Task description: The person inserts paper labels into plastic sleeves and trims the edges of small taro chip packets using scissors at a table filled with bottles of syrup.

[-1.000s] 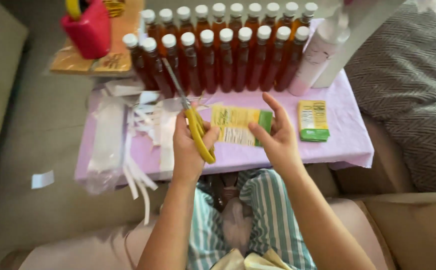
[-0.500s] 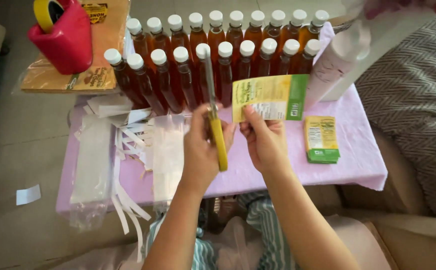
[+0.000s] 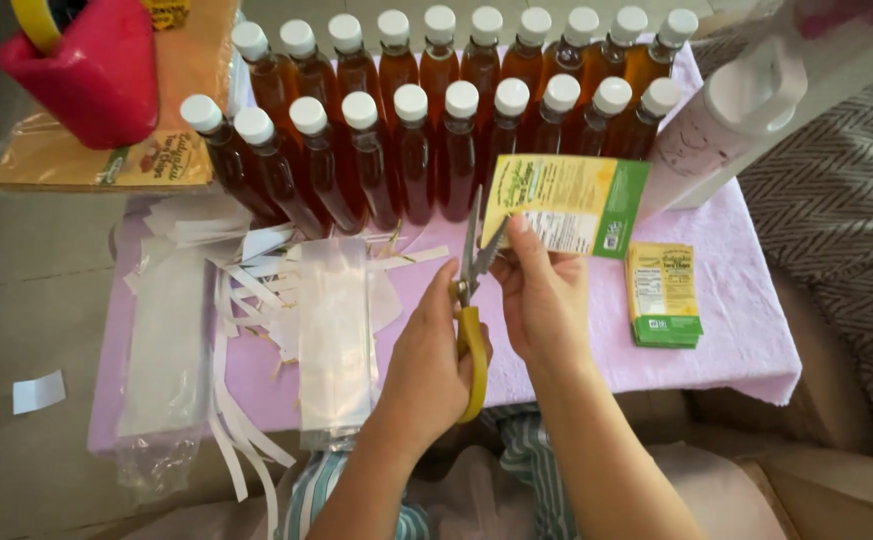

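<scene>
Your right hand [image 3: 546, 300] pinches a yellow-green label [image 3: 568, 203] above the table's [image 3: 736, 340] middle; your left hand [image 3: 426, 365] grips open scissors [image 3: 470, 300] at the label's edge. Capped bottles [image 3: 436, 140] of amber liquid line the far edge. The red container's [image 3: 91, 75] contents are cut off.

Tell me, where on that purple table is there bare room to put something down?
Bare cloth lies right of the small label stack, and some under the right hand. Bottles crowd the back; paper strips clutter the left.
</scene>
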